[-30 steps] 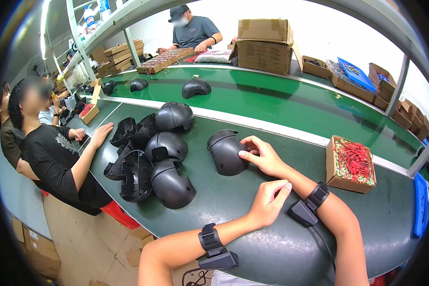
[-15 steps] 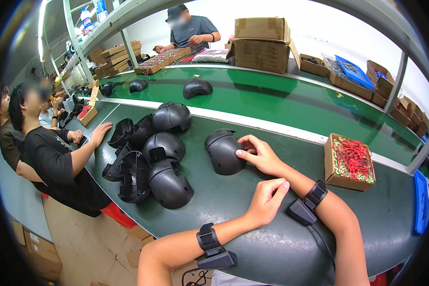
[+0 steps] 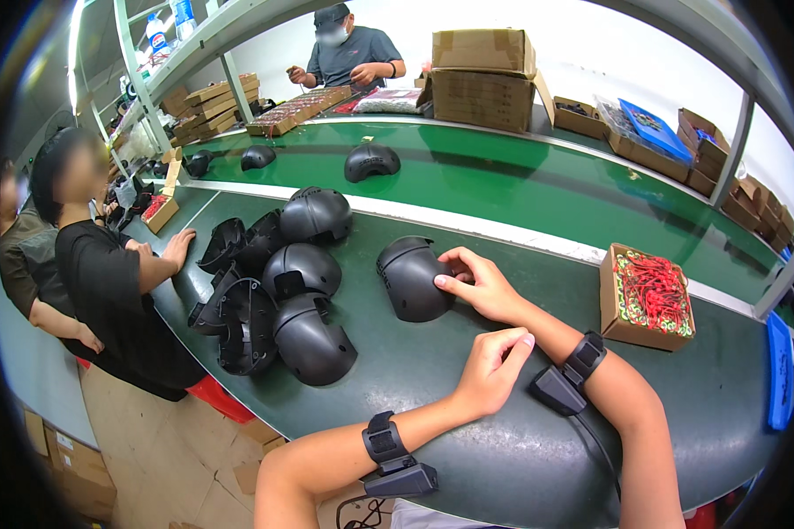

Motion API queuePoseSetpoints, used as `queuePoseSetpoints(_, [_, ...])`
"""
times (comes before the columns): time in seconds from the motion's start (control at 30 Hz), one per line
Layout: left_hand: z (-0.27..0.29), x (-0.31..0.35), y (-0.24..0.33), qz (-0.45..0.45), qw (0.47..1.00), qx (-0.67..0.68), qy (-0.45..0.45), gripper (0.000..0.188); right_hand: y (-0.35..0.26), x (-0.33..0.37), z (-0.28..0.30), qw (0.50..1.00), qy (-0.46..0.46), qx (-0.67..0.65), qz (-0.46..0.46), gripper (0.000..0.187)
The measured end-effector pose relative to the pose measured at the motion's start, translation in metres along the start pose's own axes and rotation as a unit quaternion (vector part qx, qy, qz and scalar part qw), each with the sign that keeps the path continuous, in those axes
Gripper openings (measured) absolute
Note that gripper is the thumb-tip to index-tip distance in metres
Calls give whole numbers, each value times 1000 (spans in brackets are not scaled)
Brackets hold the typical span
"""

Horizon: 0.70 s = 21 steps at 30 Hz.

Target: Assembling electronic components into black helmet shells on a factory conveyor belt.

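Note:
My right hand [image 3: 483,286] has its thumb and fingers closed at the right edge of a black domed plastic shell [image 3: 415,286], which stands on the dark green worktable [image 3: 520,432]. My left hand [image 3: 494,374] is curled into a loose fist below my right wrist, apart from the shell, with nothing visible in it. To the left sits a cluster of similar shells, among them a rounded one [image 3: 316,339] and an open one with its hollow inside showing [image 3: 245,331]. Each of my forearms wears a black strapped device.
A cardboard box of red wires [image 3: 648,298] stands at the right, with a blue tray [image 3: 778,372] beyond it. Behind a pale rail runs a green conveyor belt [image 3: 503,181] carrying several shells. People are at the left, and a co-worker [image 3: 353,62] is across the belt.
A shell on the conveyor has shifted slightly right. The person at the left has turned and drawn back a little; the co-worker across has raised a hand. My hands stay put.

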<state>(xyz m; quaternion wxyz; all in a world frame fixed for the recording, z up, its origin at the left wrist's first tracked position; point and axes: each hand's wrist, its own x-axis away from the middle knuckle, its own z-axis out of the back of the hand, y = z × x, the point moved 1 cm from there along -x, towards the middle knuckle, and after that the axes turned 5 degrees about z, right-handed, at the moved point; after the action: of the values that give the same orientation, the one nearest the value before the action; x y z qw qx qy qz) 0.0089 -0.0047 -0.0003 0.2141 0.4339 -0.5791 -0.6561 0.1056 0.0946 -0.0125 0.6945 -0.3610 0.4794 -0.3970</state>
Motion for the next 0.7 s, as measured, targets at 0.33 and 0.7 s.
queuePoseSetpoints(0.33, [0, -1, 1, 6, 1000, 5, 0, 33, 1, 0, 0, 1000, -3, -10, -6, 47])
queuePoseSetpoints(0.7, [-2, -1, 1, 4, 1000, 0, -2, 31, 2, 0, 0, 1000, -2, -16, -5, 46])
